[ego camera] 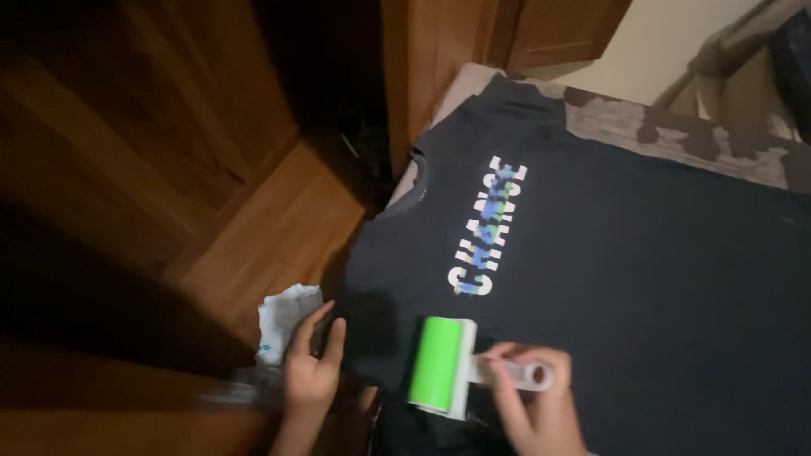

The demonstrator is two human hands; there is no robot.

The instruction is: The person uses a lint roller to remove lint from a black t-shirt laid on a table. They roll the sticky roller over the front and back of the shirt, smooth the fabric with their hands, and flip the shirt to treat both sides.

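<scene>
While right hand (532, 405) grips handle, lint roller (441, 365) drum axis runs near-vertical.

No packages, labels, signs or screens in view.

The left hand (311, 371) reaches in near, fingers spread and curled; the right hand (536, 405), beside it, is closed in a grip.
</scene>
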